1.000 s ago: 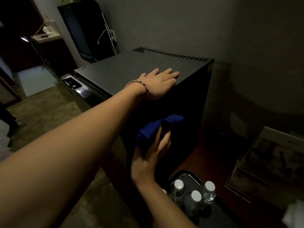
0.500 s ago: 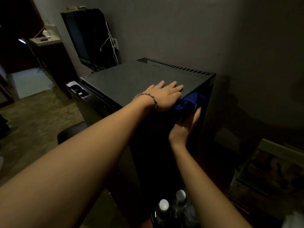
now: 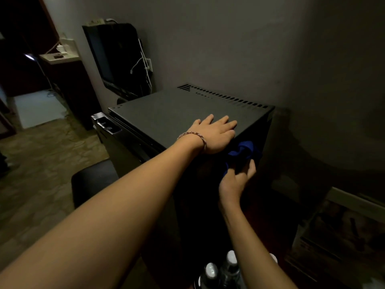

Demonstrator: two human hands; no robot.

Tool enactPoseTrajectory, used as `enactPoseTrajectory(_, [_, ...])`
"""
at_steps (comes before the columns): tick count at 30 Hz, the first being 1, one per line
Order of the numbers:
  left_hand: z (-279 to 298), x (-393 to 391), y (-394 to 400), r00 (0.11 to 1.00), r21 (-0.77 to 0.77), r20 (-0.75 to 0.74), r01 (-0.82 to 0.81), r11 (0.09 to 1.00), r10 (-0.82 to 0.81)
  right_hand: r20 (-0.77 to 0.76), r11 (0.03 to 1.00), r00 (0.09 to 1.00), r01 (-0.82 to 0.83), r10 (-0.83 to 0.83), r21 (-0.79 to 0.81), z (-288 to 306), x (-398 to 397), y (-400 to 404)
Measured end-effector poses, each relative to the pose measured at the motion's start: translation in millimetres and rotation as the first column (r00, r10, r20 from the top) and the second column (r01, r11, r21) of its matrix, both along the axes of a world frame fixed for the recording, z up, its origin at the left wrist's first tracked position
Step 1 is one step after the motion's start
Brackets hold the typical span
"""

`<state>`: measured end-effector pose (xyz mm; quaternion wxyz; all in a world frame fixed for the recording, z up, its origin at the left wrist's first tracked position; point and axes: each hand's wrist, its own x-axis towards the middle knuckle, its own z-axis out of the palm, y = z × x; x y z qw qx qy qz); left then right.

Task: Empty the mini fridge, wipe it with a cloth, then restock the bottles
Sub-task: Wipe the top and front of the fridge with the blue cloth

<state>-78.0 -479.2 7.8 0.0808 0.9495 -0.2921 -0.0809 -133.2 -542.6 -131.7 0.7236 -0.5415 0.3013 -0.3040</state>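
At the bottom edge stand clear plastic water bottles [image 3: 211, 272] with white caps, 3 caps showing, partly hidden behind the right forearm. To their left is a black, matte rounded stool seat [image 3: 93, 180] on a mottled brownish floor [image 3: 37, 184].

The right hand [image 3: 236, 181] grips a crumpled blue cloth [image 3: 242, 153] (soft, bunched into folds) and holds it against the dark right side wall of the mini fridge [image 3: 166, 115], just under the top edge. The left hand [image 3: 214, 134] lies flat on the fridge's top near that same edge, fingers straight and spread, holding nothing; a braided bracelet [image 3: 193, 136] circles its wrist. The long left forearm crosses the lower left of the view and hides part of the fridge's near side.

The fridge is a boxy black cabinet with a smooth matte top and a row of vent slots [image 3: 225, 98] along its rear edge. At its left front corner a shiny door part [image 3: 104, 122] juts out.

To the right, a cardboard box [image 3: 343, 230] sits in shadow. Beyond, a flat black television [image 3: 112, 57] hangs on the grey wall with white cables [image 3: 143, 65] beside it, and a dark cabinet [image 3: 68, 84] stands farther left.
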Motion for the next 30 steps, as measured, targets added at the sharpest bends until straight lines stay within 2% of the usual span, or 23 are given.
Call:
enactPoseTrajectory(2, [3.1,-2.6,2.4,1.0,-0.026,-0.004,0.024,0.999,-0.024,0.077,0.998,0.995,-0.066,0.066,-0.002,8.5,-22.4,20.1])
enactPoseTrajectory(4, [9.0,-5.9,12.0,0.996,-0.087,-0.007,0.086,0.993,-0.087,0.132,0.989,0.985,-0.093,0.108,-0.113,18.1,-43.3,41.6])
enactPoseTrajectory(6, [13.7,-4.6,31.8,0.983,-0.115,-0.002,0.184,0.976,-0.186,0.129,0.977,0.987,-0.064,0.092,-0.205,28.2,-58.4,57.4])
enactPoseTrajectory(8, [13.6,2.1,59.2,0.963,-0.093,0.001,0.269,0.959,-0.27,0.15,0.973,0.985,-0.051,0.086,-0.225,34.1,-68.6,64.7])
enactPoseTrajectory(11, [10.3,21.7,113.3,0.943,-0.085,0.012,0.331,0.94,-0.332,0.255,0.943,0.967,0.068,0.019,-0.326,43.0,-89.2,87.6])
enactPoseTrajectory(14, [12.0,37.4,156.0,0.914,-0.065,0.008,0.405,0.912,-0.405,0.288,0.824,0.958,0.174,-0.014,-0.54,54.1,-103.2,130.6])
enactPoseTrajectory(16, [15.3,50.3,178.7,0.894,-0.009,0.013,0.449,0.894,-0.449,0.236,0.659,0.96,0.276,-0.152,-0.699,61.0,-96.6,158.2])
enactPoseTrajectory(17, [15.3,58.4,188.5,0.887,0.018,0.013,0.461,0.887,-0.461,0.196,0.56,0.957,0.286,-0.215,-0.778,61.8,-91.6,167.8])
enactPoseTrajectory(19, [12.3,76.5,209.2,0.882,0.053,0.026,0.468,0.882,-0.47,0.119,0.438,0.936,0.263,-0.33,-0.86,59.3,-81.7,177.9])
enactPoseTrajectory(22, [2.4,100.2,242.9,0.875,0.069,0.069,0.475,0.877,-0.48,0.018,0.374,0.887,0.213,-0.462,-0.903,57.8,-74.3,185.9])
enactPoseTrajectory(25, [-6.6,113.7,263.5,0.848,0.048,0.15,0.508,0.86,-0.509,-0.021,0.278,0.845,0.153,-0.535,-0.948,56.1,-72.4,197.9])
enactPoseTrajectory(30, [-12.9,137.5,281.6,0.85,0.059,0.194,0.489,0.87,-0.49,-0.077,0.247,0.794,0.094,-0.603,-0.964,55.7,-67.6,211.9])
